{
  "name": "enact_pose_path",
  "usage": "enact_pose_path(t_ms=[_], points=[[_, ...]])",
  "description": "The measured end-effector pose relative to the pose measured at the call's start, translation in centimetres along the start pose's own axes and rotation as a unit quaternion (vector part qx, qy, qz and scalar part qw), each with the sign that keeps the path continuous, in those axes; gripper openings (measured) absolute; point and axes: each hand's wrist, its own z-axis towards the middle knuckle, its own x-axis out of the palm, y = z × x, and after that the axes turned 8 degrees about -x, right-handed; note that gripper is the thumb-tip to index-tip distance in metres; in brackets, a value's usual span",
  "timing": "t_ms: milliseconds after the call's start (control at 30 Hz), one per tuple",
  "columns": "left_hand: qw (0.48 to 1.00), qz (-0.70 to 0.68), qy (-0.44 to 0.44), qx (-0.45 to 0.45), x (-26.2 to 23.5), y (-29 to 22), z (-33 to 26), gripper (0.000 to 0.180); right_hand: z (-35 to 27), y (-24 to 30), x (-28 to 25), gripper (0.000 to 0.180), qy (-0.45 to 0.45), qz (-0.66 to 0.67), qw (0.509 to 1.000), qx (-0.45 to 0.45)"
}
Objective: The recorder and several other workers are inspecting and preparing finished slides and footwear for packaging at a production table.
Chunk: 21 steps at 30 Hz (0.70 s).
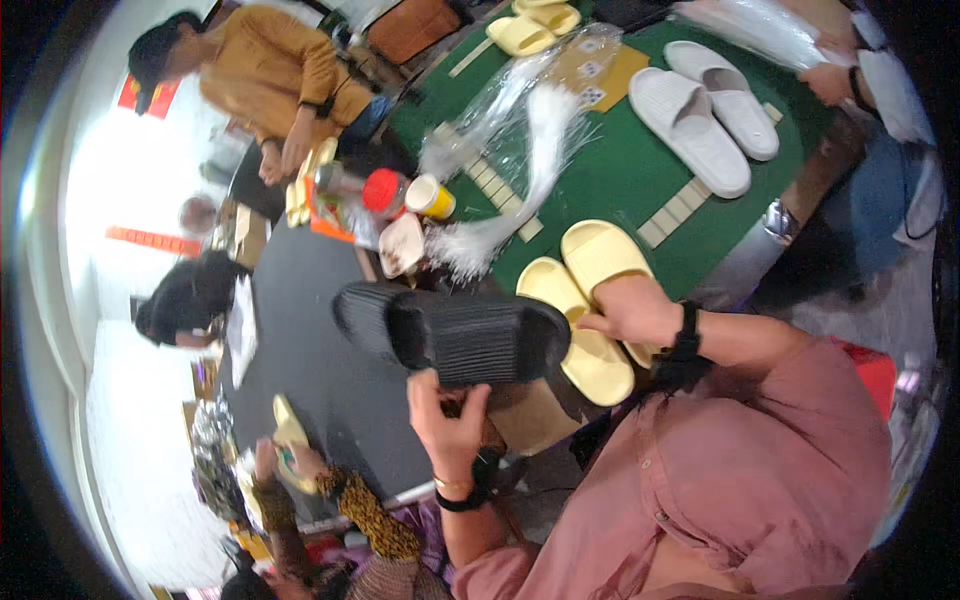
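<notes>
A pair of black ribbed slippers (478, 342) lies crosswise in front of me, over the near edge of the dark table. My left hand (445, 425) has thumb and fingertips against the near side of the closer black slipper, pinching its edge; part of the grip is hidden beneath it. To the right is a pair of pale yellow slippers (596, 368). My right hand (640, 315) holds one of them, its fingers tucked into the opening under the strap and its thumb over the side. Both wrists carry black bands.
White slippers (690, 125) and a clear plastic bag with white strands (550, 140) lie on green cloth (600, 175). A red-lidded jar (384, 192) and yellow cup (430, 197) stand beyond the black slippers. Co-workers' hands (290, 458) handle a yellow slipper at left; another person (280, 80) works across.
</notes>
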Motion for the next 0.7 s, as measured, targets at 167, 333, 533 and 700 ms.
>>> enact_pose_path(t_ms=[167,333,533,700], points=[[0.989,-0.010,0.141,0.033,3.1,-1.8,-1.8,0.045,1.8,-0.4,0.7,0.037,-0.031,-0.086,0.996,0.004],[0.979,-0.026,0.189,0.068,4.3,-1.7,-2.4,0.044,1.1,-5.3,-6.4,0.034,-0.144,-0.150,0.977,0.042],[0.971,-0.008,0.220,0.098,5.7,-2.1,-2.1,0.044,0.6,-9.8,-17.0,0.039,-0.331,-0.135,0.921,0.156],[0.950,-0.010,0.294,0.104,7.3,-2.8,-1.6,0.041,-1.1,-8.8,-13.6,0.041,-0.225,0.056,0.969,0.082]])
